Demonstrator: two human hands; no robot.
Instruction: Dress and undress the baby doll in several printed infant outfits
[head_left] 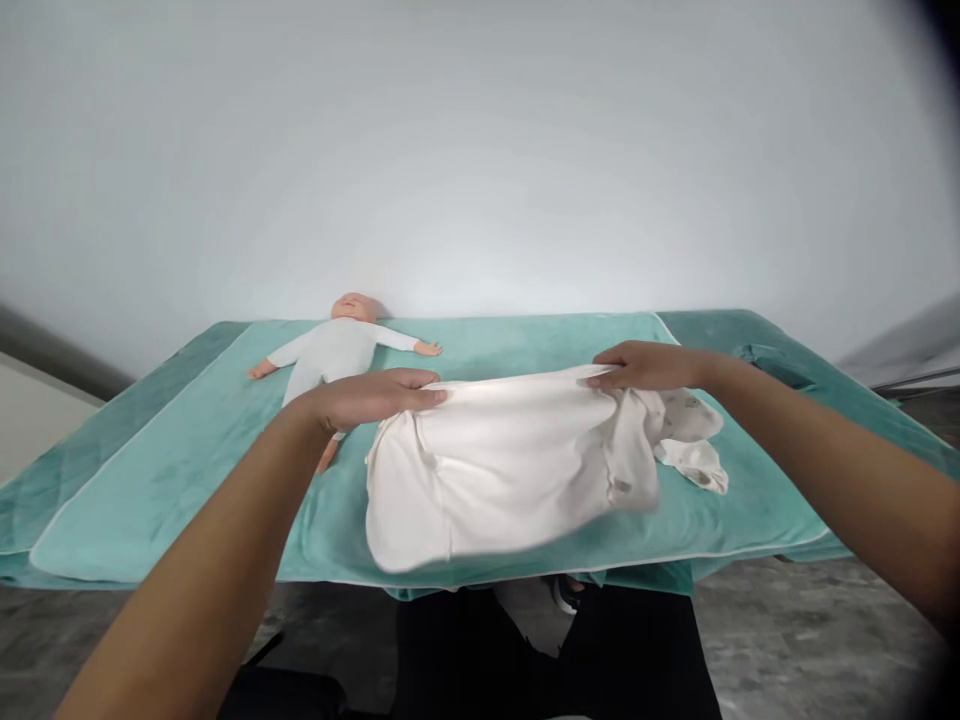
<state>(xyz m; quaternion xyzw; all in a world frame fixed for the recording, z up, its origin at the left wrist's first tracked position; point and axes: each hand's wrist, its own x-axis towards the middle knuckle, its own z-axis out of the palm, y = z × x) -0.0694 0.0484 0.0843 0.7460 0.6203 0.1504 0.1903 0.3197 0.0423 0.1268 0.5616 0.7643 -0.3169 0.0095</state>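
A white cloth garment [517, 460] hangs stretched between my two hands, above the front part of the teal bed cover. My left hand [382, 395] pinches its upper left edge between thumb and fingers. At the upper right edge, my right hand [645, 366] grips the same fabric. Part of the cloth is bunched below the right hand, with a small printed patch on it. Just right of it lies another piece of white fabric [697, 465] with faint prints; whether it joins the garment I cannot tell.
A baby doll [330, 350] in a white body suit lies on its back at the left rear, arms spread. The teal cover [172, 450] has a pale piped edge. Behind stands a plain wall [480, 160]. My dark-trousered legs [630, 640] are below the front edge.
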